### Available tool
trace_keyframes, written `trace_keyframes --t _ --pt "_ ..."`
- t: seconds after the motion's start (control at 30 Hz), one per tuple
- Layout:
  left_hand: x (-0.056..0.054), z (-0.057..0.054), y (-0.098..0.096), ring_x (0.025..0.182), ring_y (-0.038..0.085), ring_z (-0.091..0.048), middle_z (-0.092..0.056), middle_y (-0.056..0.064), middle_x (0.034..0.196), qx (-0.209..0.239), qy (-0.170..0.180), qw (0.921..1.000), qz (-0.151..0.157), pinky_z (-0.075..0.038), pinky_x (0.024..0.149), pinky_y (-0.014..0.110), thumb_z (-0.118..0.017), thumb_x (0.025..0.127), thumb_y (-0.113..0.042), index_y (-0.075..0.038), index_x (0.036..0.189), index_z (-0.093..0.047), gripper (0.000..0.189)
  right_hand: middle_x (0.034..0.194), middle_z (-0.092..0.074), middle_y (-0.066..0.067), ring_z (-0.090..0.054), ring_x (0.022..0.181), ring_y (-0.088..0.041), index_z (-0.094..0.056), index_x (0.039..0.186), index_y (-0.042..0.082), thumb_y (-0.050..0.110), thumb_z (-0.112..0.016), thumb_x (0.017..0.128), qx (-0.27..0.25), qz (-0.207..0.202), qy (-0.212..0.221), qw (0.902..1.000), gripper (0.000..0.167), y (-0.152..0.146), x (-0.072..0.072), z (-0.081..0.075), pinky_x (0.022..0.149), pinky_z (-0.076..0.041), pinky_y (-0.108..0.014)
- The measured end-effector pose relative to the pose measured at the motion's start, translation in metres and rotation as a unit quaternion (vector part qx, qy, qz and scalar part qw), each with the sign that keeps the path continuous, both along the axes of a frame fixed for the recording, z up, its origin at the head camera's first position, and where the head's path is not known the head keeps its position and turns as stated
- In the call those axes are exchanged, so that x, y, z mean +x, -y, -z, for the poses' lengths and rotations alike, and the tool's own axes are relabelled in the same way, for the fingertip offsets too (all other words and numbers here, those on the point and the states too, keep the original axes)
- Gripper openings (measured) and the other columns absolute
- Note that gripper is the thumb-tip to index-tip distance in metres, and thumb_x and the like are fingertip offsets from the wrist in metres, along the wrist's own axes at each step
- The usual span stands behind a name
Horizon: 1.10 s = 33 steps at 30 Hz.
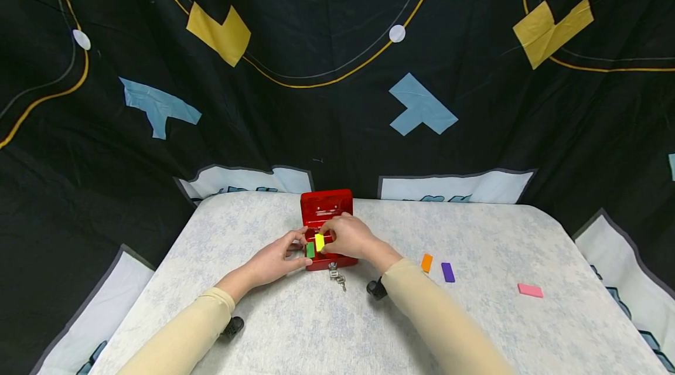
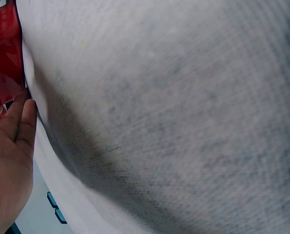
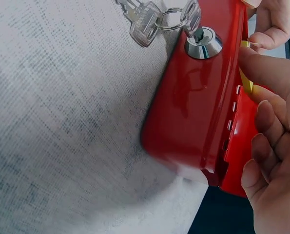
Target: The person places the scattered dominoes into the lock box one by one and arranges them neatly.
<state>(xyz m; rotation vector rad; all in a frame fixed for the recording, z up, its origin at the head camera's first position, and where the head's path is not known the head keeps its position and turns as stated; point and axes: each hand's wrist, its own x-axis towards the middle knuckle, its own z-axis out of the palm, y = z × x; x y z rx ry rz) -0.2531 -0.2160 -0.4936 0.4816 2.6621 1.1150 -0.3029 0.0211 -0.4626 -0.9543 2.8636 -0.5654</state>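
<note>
I saw soft light fall evenly on the table, with shadows beneath the sleeves; the left wrist view blurred toward its right edge.

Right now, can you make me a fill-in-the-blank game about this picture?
1. The right hand pinches the ____ block.
2. The box is coloured ____.
3. The keys are joined by a ____.
4. The farthest-right block on the table is ____.

Missing words: yellow; red; ring; pink.
</note>
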Motion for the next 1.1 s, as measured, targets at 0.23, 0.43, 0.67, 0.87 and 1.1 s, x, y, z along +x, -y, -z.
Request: trace_keyframes --t 0.23,0.43,0.67,0.87,1.1 --pt "0.001 -0.001 0.000 0.129 0.023 -0.058 -0.031 -0.005 0.166 -0.006 -0.005 1.0000 0.001 -0.043 0.109 0.053 -0.075 0.092 -0.049 -0.025 0.118 -0.052 0.042 0.103 -0.072 0.010 -0.053 0.094 -0.012 -0.076 0.115 0.019 0.035 -0.083 0.086 0.021 0.001 -0.008 0.9997 0.034 0.007 0.001 0.004 0.082 -0.049 -0.030" --pt "0.000 -0.001 0.000 0.131 0.024 -0.056 -0.030 -0.004 0.166 -0.002 -0.004 1.0000 0.002 -0.042 0.110 0.052 -0.074 0.092 -0.048 -0.025 0.119 -0.052 0.042 0.107 -0.073 0.010 -0.053 0.098 -0.012 -0.076 0.115 0.019 0.037 -0.083 0.085 0.034 0.013 -0.009 0.9993 0.035 0.010 0.002 0.005 0.087 -0.049 -0.033" --pt "0.000 0.000 0.000 0.132 0.023 -0.055 -0.030 -0.006 0.166 -0.007 -0.002 1.0000 -0.001 -0.042 0.110 0.051 -0.074 0.092 -0.050 -0.025 0.119 -0.052 0.043 0.098 -0.072 0.012 -0.052 0.094 -0.013 -0.077 0.113 0.019 0.037 -0.084 0.084 0.042 0.016 -0.007 0.9990 0.034 0.011 0.001 0.008 0.084 -0.047 -0.033" --pt "0.000 -0.001 0.000 0.132 0.021 -0.055 -0.031 -0.005 0.166 -0.006 -0.010 0.9999 0.003 -0.043 0.109 0.051 -0.075 0.092 -0.048 -0.026 0.116 -0.052 0.040 0.097 -0.072 0.012 -0.051 0.095 -0.013 -0.078 0.113 0.020 0.038 -0.084 0.084 0.052 0.017 -0.012 0.9984 0.035 0.012 0.001 0.010 0.086 -0.047 -0.034" --pt "0.001 -0.001 0.000 0.131 0.021 -0.056 -0.031 -0.006 0.166 -0.004 -0.010 0.9999 0.003 -0.044 0.109 0.049 -0.075 0.092 -0.047 -0.025 0.116 -0.053 0.040 0.095 -0.072 0.013 -0.051 0.094 -0.013 -0.078 0.111 0.021 0.038 -0.084 0.083 0.057 0.018 -0.010 0.9981 0.034 0.014 0.001 0.012 0.086 -0.046 -0.034"
